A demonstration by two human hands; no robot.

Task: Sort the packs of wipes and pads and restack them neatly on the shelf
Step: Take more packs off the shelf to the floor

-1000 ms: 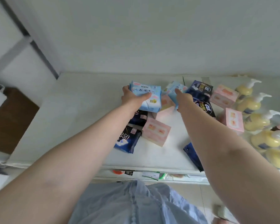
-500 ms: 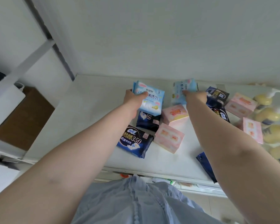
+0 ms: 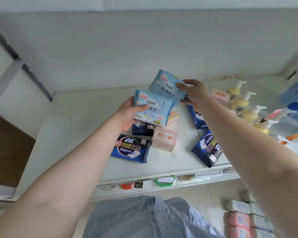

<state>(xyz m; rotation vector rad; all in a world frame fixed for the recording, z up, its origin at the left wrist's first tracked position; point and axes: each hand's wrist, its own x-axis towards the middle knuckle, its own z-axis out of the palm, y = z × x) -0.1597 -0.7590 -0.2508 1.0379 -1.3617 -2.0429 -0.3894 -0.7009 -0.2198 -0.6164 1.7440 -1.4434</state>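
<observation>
A: Light-blue pack sits in your left hand, thumb across its face, fingers under, lifted above the shelf. Why?

B: Obs.: your right hand pinches the matching pack by its edge, just beside and behind. Likely you are pairing like with like before stacking.

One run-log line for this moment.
left hand: holds light-blue pack | right hand: holds second light-blue pack | both above shelf
</observation>
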